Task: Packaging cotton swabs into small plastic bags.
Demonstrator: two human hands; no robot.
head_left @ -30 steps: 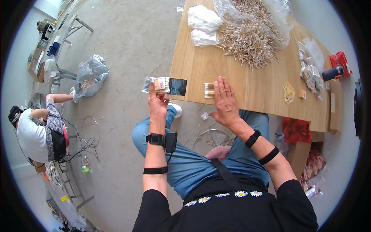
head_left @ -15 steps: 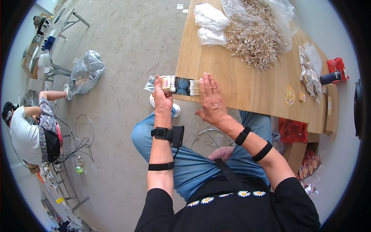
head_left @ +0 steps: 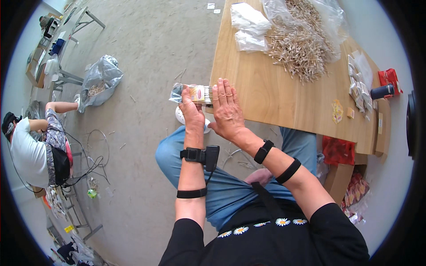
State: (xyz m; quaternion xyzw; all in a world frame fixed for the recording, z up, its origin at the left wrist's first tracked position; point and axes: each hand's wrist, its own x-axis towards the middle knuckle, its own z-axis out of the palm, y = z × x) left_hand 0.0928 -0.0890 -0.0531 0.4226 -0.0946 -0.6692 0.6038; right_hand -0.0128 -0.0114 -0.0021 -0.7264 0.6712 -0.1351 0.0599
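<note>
My left hand (head_left: 193, 116) grips a small clear plastic bag (head_left: 175, 94) of cotton swabs near the table's left corner, its thumb on top. Inside the bag a yellow and white printed card (head_left: 197, 93) lies over the swabs. Swab shafts (head_left: 209, 94) show at the bag's right end. Flat and with fingers stretched out, my right hand (head_left: 228, 108) stands against that end, palm side toward it. Its fingers hide where the swabs stop, so I cannot tell how far they reach.
A heap of loose cotton swabs (head_left: 301, 53) spills from a clear bag on the wooden table (head_left: 275, 95). White empty bags (head_left: 249, 24), filled packets (head_left: 358, 91), yellow cards (head_left: 337, 111) and a dark cup (head_left: 382, 91) lie around it. Another person (head_left: 31, 150) sits at the left beside a grey sack (head_left: 102, 84).
My right hand has moved left, up to the bag. The swab bundle has slid left with it, and the dark gap between card and swabs has closed. The whole view has shifted slightly.
</note>
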